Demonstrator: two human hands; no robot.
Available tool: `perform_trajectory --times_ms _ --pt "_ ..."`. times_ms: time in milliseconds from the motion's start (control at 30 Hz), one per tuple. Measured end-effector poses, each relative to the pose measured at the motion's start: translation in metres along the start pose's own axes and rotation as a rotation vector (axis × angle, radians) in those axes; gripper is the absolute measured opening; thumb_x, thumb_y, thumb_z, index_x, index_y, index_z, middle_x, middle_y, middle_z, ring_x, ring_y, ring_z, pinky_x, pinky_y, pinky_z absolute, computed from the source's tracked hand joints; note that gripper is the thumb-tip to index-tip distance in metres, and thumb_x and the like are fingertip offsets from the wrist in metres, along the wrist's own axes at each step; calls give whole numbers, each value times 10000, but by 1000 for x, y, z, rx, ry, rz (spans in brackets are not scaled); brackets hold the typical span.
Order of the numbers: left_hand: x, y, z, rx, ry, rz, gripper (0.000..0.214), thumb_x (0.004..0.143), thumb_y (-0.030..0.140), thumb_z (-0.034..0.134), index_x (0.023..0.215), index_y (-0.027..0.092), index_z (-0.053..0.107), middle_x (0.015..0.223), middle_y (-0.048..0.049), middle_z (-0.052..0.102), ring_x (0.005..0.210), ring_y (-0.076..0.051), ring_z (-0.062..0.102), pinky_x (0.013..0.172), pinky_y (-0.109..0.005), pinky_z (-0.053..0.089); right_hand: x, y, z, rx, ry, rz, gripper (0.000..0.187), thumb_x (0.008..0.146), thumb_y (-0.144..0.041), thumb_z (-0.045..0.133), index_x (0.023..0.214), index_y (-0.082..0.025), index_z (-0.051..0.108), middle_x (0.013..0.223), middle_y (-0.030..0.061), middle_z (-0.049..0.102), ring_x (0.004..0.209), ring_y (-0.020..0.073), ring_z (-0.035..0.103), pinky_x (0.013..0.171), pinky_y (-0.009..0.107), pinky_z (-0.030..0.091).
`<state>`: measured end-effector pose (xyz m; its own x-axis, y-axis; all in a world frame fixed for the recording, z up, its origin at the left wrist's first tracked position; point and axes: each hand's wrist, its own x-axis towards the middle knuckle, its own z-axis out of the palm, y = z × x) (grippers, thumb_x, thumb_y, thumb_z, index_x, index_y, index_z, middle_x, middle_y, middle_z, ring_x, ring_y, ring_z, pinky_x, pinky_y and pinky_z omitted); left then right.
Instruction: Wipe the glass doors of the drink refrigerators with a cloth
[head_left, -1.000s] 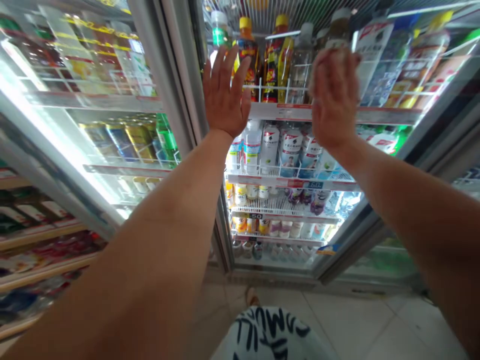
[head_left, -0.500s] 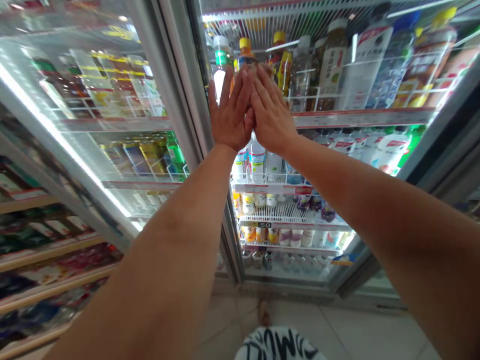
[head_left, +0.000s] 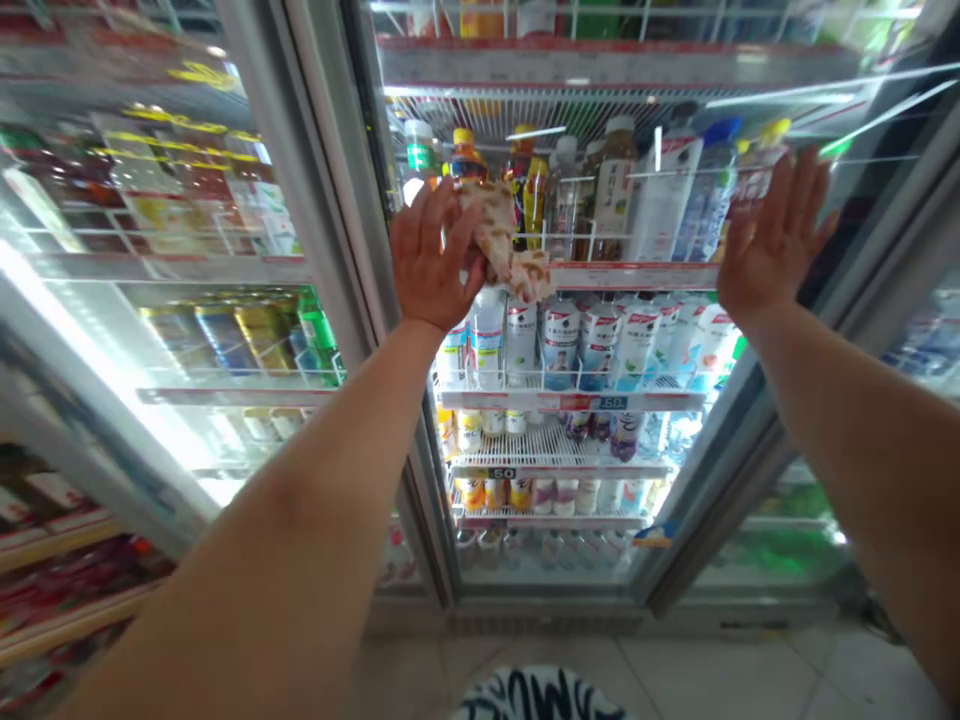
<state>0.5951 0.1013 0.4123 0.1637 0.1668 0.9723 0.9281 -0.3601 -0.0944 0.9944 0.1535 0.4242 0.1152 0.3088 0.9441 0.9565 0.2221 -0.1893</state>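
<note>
Drinks cooler (head_left: 547,607) | cloth (head_left: 499,235): likely soft, light; grasp at bunched folds | left hand (head_left: 431,265): gripping left edge | right hand (head_left: 772,245): open, right of cloth

Left hand (head_left: 435,255) raised and gripping; right hand (head_left: 772,240) raised, loosely spread
</note>
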Motion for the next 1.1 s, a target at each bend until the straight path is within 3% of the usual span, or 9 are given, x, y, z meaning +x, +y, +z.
perform_trajectory --times_ms 100,233,300,467,567,633,767,967,1100 --pt "-3 -1 1 39 57 14 532 933 455 599 1455 351 595 1634 -8 416 1557 -283 311 1315 -536 238 -3 21 11 32 72 -24 670 1053 -493 178 1678 -258 134 1732 42 116 1618 288 97 1287 648 88" --pt "-5 -5 4 68 86 45 453 966 435 579 1412 374 632 1519 -37 556 1442 -309 476 1246 -538 354 -7 24 14 124 69 -21 642 989 -582 208 1602 -582 17 1680 -191 -2 1617 258 72 1308 556 39" --pt "-5 -8 4 49 67 70 425 989 408 540 1400 370 643 1452 -51 614 1386 -316 532 1216 -544 390 -8 24 13 141 72 -33 646 975 -588 213 1575 -627 -26 1652 -237 -41 1614 250 62 1309 560 29" --pt "-9 -2 2 -95 39 118 404 1017 302 458 1340 424 669 1417 -16 643 1385 -292 548 1209 -540 417 -11 24 16 164 93 -38 651 974 -595 214 1579 -625 -22 1650 -240 -18 1610 229 81 1322 555 45" --pt "-18 18 1 -105 51 158 447 1022 286 404 1412 377 601 1530 -24 555 1502 -270 426 1235 -567 387 -11 24 22 166 151 -47 674 979 -569 242 1629 -531 66 1683 -164 81 1607 244 133 1324 556 68" --pt "-26 36 2 -81 39 148 446 1015 392 458 1444 313 553 1611 -70 455 1564 -293 304 1266 -609 320 -11 26 24 159 171 -57 690 979 -552 267 1648 -472 115 1693 -126 127 1604 256 153 1322 567 82" --pt "-32 57 13 -76 14 77 575 923 468 652 1435 237 523 1691 -133 281 1601 -325 143 1314 -614 207 -11 26 23 165 149 -50 658 973 -569 279 1605 -585 93 1664 -205 72 1608 245 148 1323 522 78" --pt "24 22 12 -81 108 71 588 973 258 505 1558 289 458 1707 -27 251 1610 -207 15 1335 -558 73 -12 20 17 72 162 -57 693 1013 -506 239 1652 -239 267 1708 34 213 1606 276 173 1301 611 156" --pt "32 11 9 14 134 33 603 1022 249 425 1619 179 378 1727 -68 170 1618 -259 8 1330 -602 73 -12 21 16 71 107 -51 663 1017 -514 222 1660 -421 88 1710 -106 70 1617 255 121 1320 573 110"
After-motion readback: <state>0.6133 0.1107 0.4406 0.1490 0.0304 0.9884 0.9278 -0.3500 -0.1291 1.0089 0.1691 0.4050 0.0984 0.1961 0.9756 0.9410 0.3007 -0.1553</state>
